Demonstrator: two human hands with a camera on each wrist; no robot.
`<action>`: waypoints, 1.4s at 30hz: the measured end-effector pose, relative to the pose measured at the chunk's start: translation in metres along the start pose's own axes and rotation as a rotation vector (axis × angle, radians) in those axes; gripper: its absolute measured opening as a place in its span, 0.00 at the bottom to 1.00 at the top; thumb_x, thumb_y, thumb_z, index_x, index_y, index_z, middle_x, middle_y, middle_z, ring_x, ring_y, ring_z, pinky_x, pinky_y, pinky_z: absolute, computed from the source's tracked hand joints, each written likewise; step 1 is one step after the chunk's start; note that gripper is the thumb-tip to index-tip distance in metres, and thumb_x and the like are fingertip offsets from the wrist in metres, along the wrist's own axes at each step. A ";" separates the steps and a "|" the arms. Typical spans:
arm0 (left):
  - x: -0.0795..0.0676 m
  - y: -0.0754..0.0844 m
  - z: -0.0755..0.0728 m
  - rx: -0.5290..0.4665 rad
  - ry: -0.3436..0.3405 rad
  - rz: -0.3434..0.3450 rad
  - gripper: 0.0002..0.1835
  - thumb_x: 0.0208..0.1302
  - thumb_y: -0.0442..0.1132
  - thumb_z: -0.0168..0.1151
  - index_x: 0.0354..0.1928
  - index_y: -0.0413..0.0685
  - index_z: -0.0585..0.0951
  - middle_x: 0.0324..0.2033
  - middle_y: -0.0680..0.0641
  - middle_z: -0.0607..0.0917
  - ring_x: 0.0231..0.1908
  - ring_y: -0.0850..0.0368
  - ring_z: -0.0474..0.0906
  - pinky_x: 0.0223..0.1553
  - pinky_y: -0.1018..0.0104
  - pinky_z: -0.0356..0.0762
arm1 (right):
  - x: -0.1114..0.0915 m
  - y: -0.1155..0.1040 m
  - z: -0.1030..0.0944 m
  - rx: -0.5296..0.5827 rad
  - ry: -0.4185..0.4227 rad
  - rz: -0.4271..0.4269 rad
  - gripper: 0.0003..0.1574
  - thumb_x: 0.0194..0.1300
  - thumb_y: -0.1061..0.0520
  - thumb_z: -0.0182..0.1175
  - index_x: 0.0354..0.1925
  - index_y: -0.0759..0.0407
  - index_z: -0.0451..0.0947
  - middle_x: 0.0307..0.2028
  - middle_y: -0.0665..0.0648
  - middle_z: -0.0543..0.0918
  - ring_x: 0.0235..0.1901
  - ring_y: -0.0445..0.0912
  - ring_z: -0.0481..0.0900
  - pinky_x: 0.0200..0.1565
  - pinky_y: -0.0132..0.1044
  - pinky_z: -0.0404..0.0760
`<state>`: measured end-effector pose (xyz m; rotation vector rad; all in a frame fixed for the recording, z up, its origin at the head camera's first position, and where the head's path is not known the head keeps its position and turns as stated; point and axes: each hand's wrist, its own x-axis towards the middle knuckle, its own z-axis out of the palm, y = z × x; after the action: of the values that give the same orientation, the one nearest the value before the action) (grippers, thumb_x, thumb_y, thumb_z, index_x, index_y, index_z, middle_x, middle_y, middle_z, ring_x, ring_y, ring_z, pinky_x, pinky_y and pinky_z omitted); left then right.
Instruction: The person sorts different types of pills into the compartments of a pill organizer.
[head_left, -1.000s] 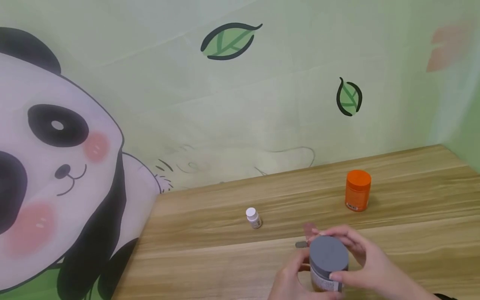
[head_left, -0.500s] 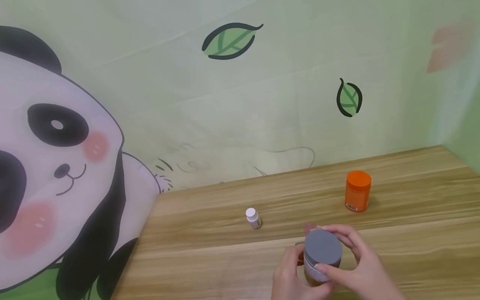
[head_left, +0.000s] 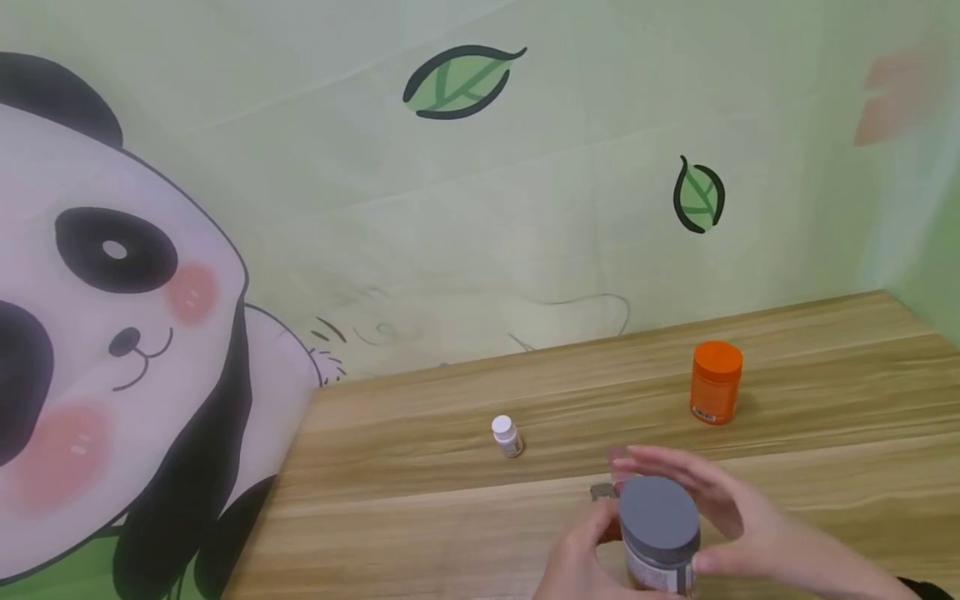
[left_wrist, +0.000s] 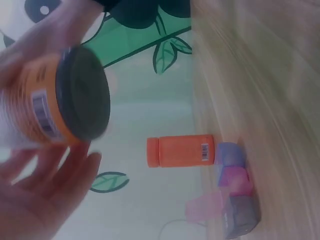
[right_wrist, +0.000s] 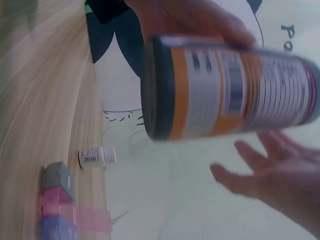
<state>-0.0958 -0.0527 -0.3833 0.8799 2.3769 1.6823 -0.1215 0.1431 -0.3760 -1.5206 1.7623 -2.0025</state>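
My left hand (head_left: 576, 558) holds a supplement jar (head_left: 656, 575) upright, fingers curled round its side. The jar has a dark grey lid (head_left: 660, 512) and a white and orange label with a barcode. Right of the lid is my right hand (head_left: 761, 533), its thumb at the lid's near edge and its fingers stretched out behind. In the right wrist view those fingers (right_wrist: 240, 185) are spread apart from the jar. Behind the jar stands a pill box with grey (left_wrist: 242, 215), pink (left_wrist: 239, 180) and blue (left_wrist: 232, 155) cells; the pink flap (left_wrist: 205, 205) stands raised. The head view mostly hides this box.
A small white bottle (head_left: 507, 437) stands on the wooden table (head_left: 405, 475), left of the pill box. At the back right is an orange jar (head_left: 716, 382) with an orange lid. Behind the table hangs a green backdrop (head_left: 337, 167) with a panda and leaves.
My right hand's fingers have spread away from the lid they held. The jar shifted slightly left and away, then back right and nearer. The orange jar and white bottle stay put.
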 end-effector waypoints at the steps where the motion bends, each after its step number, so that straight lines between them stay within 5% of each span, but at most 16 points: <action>1: 0.001 0.000 -0.002 -0.020 -0.043 -0.009 0.29 0.41 0.37 0.72 0.49 0.49 0.73 0.42 0.55 0.79 0.42 0.67 0.74 0.45 0.69 0.71 | -0.001 0.001 -0.003 0.040 -0.052 0.000 0.41 0.62 0.59 0.53 0.63 0.75 0.44 0.63 0.65 0.58 0.62 0.49 0.58 0.59 0.31 0.57; 7: 0.005 -0.008 -0.010 -0.055 -0.266 -0.002 0.35 0.42 0.28 0.68 0.57 0.41 0.68 0.47 0.45 0.79 0.46 0.67 0.72 0.50 0.72 0.67 | -0.007 0.003 -0.012 0.260 -0.207 0.077 0.35 0.63 0.63 0.49 0.63 0.72 0.47 0.63 0.65 0.57 0.62 0.51 0.57 0.58 0.35 0.62; 13: 0.009 -0.006 -0.012 -0.028 -0.341 -0.014 0.36 0.44 0.29 0.67 0.59 0.39 0.65 0.49 0.45 0.77 0.46 0.68 0.71 0.50 0.73 0.67 | -0.010 0.004 -0.014 0.194 -0.225 0.086 0.33 0.62 0.62 0.51 0.63 0.70 0.53 0.62 0.63 0.60 0.61 0.48 0.59 0.55 0.35 0.65; 19: 0.009 -0.006 -0.013 -0.047 -0.288 -0.044 0.37 0.41 0.28 0.68 0.58 0.40 0.66 0.45 0.45 0.78 0.44 0.67 0.72 0.48 0.73 0.69 | -0.008 0.002 -0.013 0.061 -0.136 0.099 0.33 0.57 0.67 0.54 0.60 0.68 0.58 0.60 0.61 0.65 0.59 0.47 0.63 0.53 0.34 0.67; 24: 0.009 -0.005 -0.012 -0.021 -0.212 -0.004 0.35 0.42 0.30 0.69 0.56 0.43 0.67 0.43 0.49 0.78 0.44 0.67 0.72 0.44 0.72 0.72 | -0.007 -0.003 -0.008 -0.047 -0.010 0.182 0.33 0.54 0.68 0.55 0.59 0.64 0.61 0.57 0.59 0.70 0.56 0.45 0.66 0.52 0.33 0.68; 34: 0.007 -0.003 -0.010 0.027 -0.117 0.018 0.30 0.44 0.36 0.70 0.52 0.49 0.70 0.42 0.54 0.77 0.42 0.67 0.72 0.43 0.72 0.72 | -0.004 -0.005 -0.001 -0.229 0.120 0.146 0.38 0.45 0.72 0.61 0.57 0.63 0.64 0.53 0.57 0.73 0.55 0.42 0.68 0.52 0.28 0.65; 39: 0.008 -0.002 -0.008 0.048 -0.065 0.033 0.29 0.43 0.39 0.71 0.51 0.51 0.70 0.42 0.55 0.78 0.41 0.68 0.73 0.42 0.73 0.73 | -0.006 -0.009 0.006 -0.355 0.242 0.264 0.39 0.44 0.70 0.64 0.56 0.57 0.66 0.51 0.53 0.75 0.54 0.37 0.67 0.49 0.28 0.65; 42: 0.008 0.000 -0.007 0.028 -0.044 -0.023 0.30 0.42 0.41 0.71 0.50 0.53 0.71 0.42 0.58 0.78 0.40 0.68 0.73 0.41 0.73 0.73 | -0.006 -0.010 0.012 -0.418 0.313 0.328 0.38 0.44 0.68 0.66 0.55 0.55 0.67 0.51 0.50 0.76 0.52 0.35 0.68 0.46 0.29 0.66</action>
<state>-0.1048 -0.0545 -0.3787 0.8813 2.3781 1.6080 -0.1051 0.1420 -0.3741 -0.9283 2.4886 -1.8628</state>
